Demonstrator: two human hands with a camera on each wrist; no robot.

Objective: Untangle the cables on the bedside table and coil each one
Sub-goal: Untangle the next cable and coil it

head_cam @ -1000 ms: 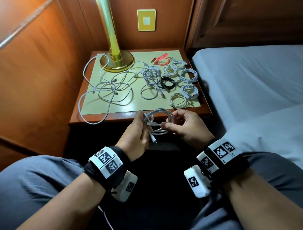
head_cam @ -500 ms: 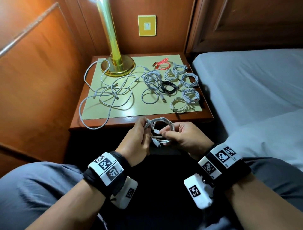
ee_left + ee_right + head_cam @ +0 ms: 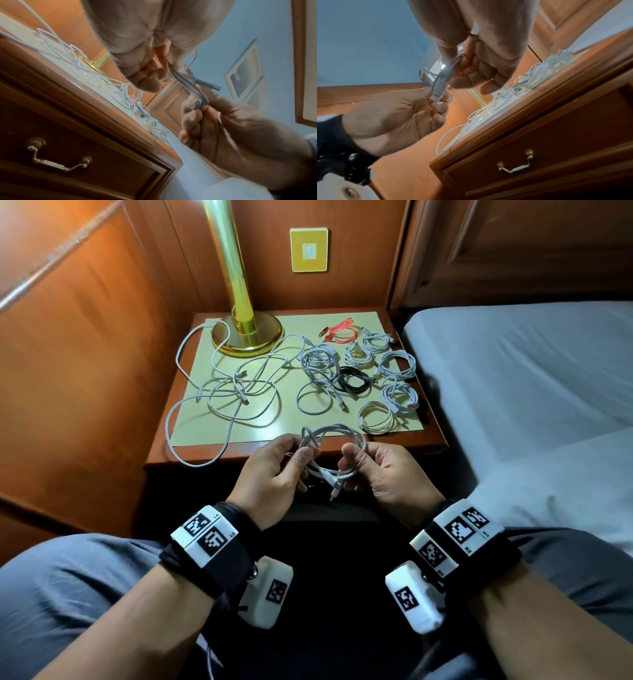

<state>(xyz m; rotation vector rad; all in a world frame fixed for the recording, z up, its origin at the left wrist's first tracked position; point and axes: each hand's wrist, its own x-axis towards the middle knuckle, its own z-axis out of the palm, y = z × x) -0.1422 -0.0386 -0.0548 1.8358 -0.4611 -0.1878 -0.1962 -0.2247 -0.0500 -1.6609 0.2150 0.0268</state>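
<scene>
Hands gripping one coiled white cable [image 3: 330, 451] at table's six o'clock edge: left hand [image 3: 274, 477] pinching nine o'clock side, right hand [image 3: 383, 474] clasping three o'clock side.

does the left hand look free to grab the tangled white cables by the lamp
Probably not yet: the left hand and right hand both grip a coiled white cable. The path to the tangled cables looks open.

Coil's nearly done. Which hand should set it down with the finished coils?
Right. The right hand grips the white coiled cable on the side nearer the finished white coils at the table's right. The left hand sits towards the loose white tangle, and would have to cross over.
</scene>
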